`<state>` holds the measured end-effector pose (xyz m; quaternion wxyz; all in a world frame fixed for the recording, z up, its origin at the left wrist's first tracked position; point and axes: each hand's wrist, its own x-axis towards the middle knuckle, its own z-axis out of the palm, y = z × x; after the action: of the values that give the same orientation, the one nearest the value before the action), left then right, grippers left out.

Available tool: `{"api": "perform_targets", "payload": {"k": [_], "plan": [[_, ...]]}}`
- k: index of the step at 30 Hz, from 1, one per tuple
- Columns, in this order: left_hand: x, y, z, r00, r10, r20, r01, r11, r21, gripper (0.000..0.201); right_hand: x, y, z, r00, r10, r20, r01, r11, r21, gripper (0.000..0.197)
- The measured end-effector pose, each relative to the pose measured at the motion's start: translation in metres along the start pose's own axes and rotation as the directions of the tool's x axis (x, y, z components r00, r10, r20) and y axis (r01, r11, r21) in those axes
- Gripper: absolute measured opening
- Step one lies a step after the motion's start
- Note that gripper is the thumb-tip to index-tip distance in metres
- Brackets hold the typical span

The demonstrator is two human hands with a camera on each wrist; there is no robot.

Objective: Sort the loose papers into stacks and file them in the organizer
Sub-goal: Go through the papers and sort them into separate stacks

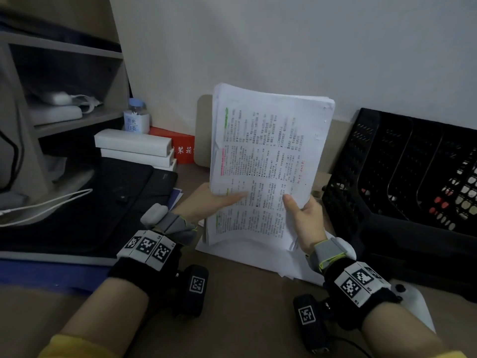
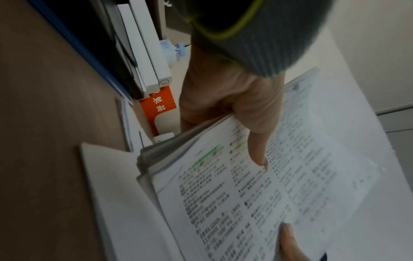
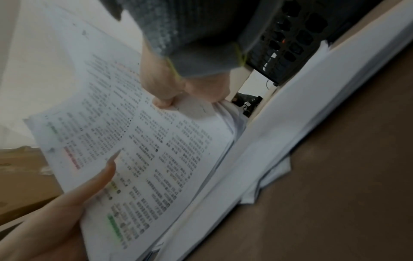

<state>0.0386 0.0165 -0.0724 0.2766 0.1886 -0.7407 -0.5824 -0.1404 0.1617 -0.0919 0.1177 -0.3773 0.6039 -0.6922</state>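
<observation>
A thick stack of printed papers (image 1: 268, 151) with green and pink highlighting is held upright above the brown desk, its lower edge near more white sheets (image 1: 260, 257) lying flat. My left hand (image 1: 206, 202) grips the stack's lower left, thumb on the front page, fingers behind. My right hand (image 1: 304, 215) grips the lower right the same way. The left wrist view shows the left thumb on the stack (image 2: 257, 185); the right wrist view shows the right thumb on the stack (image 3: 138, 141). The black mesh organizer (image 1: 402, 177) stands to the right, its slots facing me.
A black laptop sleeve (image 1: 85, 202) with a white cable lies left. White boxes (image 1: 134, 146), a red box (image 1: 178, 146) and a small bottle (image 1: 136, 117) sit behind it, under a shelf unit (image 1: 62, 81). A white wall is close behind.
</observation>
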Motion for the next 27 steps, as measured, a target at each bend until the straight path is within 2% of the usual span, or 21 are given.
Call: {"api": "perform_targets", "payload": {"k": [3,6,8,10,12,14,15,17,20,22,24,27], "plan": [[-0.002,0.010,-0.006,0.996,0.079,-0.051,-0.078,0.996,0.035,0.033,0.003,-0.003,0.004,1.000,0.002,0.001,-0.002,0.998,0.056,0.022],[-0.003,0.017,-0.014,0.981,0.110,-0.159,-0.110,0.994,0.003,0.033,0.007,-0.013,0.012,0.999,0.025,0.045,-0.028,0.997,0.065,0.026],[-0.002,0.020,-0.019,0.970,0.090,-0.227,-0.096,0.995,-0.012,0.035,0.008,-0.020,0.017,0.993,0.049,0.105,-0.051,0.999,0.019,0.032],[-0.002,0.022,-0.025,0.949,0.072,-0.306,-0.081,0.997,-0.014,0.032,0.010,-0.026,0.023,0.977,0.134,0.169,-0.115,0.986,-0.120,0.039],[-0.003,0.023,-0.029,0.914,0.080,-0.398,-0.093,0.996,-0.014,0.024,0.011,-0.024,0.025,0.917,0.330,0.223,-0.239,0.905,-0.352,0.056],[-0.003,0.023,-0.036,0.868,0.070,-0.491,-0.095,0.995,-0.027,0.022,0.008,-0.018,0.025,0.804,0.537,0.256,-0.320,0.753,-0.576,0.080],[-0.003,0.024,-0.039,0.848,0.060,-0.526,-0.090,0.995,-0.032,0.024,0.005,-0.016,0.025,0.749,0.601,0.278,-0.289,0.675,-0.679,0.091],[-0.001,0.024,-0.045,0.825,0.051,-0.562,-0.098,0.994,-0.054,0.025,-0.001,-0.015,0.025,0.663,0.657,0.358,-0.099,0.551,-0.829,0.106],[-0.003,0.027,-0.048,0.817,0.027,-0.575,-0.124,0.984,-0.131,0.029,-0.013,-0.018,0.031,0.556,0.697,0.453,0.234,0.392,-0.890,0.120],[-0.004,0.030,-0.047,0.818,0.021,-0.575,-0.141,0.976,-0.166,0.034,-0.017,-0.015,0.036,0.503,0.753,0.425,0.332,0.285,-0.899,0.126],[-0.006,0.032,-0.047,0.820,0.025,-0.571,-0.151,0.973,-0.174,0.035,-0.019,-0.010,0.040,0.485,0.782,0.391,0.350,0.236,-0.907,0.126],[-0.007,0.034,-0.045,0.831,0.027,-0.555,-0.143,0.976,-0.166,0.032,-0.019,-0.005,0.038,0.541,0.737,0.406,0.336,0.253,-0.907,0.114]]}}
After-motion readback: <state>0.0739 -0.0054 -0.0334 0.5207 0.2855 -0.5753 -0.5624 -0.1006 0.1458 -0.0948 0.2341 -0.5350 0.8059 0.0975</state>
